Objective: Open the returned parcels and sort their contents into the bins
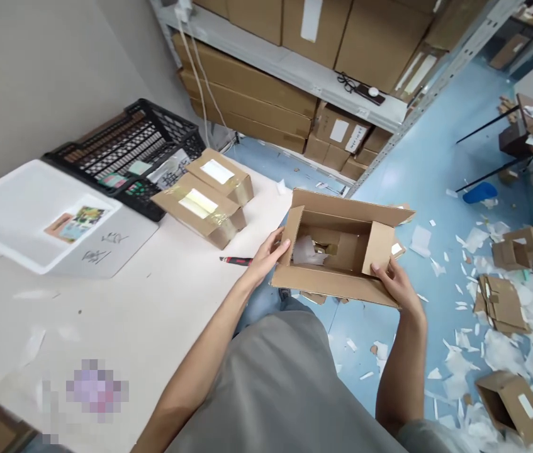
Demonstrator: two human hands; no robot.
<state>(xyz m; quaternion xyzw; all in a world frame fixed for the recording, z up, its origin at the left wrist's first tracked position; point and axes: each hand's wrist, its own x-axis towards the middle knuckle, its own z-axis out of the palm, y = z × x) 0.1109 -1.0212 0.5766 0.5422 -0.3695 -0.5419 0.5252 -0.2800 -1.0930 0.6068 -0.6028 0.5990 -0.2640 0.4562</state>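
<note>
- The table point(129, 314) fills the left side; right of it, the blue floor point(398, 170) is strewn with paper scraps and loose cartons.
- Beyond the table stands a metal rack point(289, 60) packed with cartons.
- On the table, a white bin point(6, 201) lies against a black crate point(106, 138); two taped boxes point(195, 204) sit beside the crate.
- The open box point(336, 286) is held up past the table's right edge, over the floor, flaps spread.
- The left hand point(266, 255) grips its left end, thumb on the flap; the right hand point(396, 286) pinches the right end flap, thumb on top. Both hands' fingers are closed on cardboard.
- A red-and-black tool point(238, 260) lies at the table edge, near the left hand.
- White paper point(308, 251) partly covers the small contents, which are hard to make out; some fingertips are hidden behind the cardboard.
- A purple item point(96, 387) is pixelated beyond recognition.
</note>
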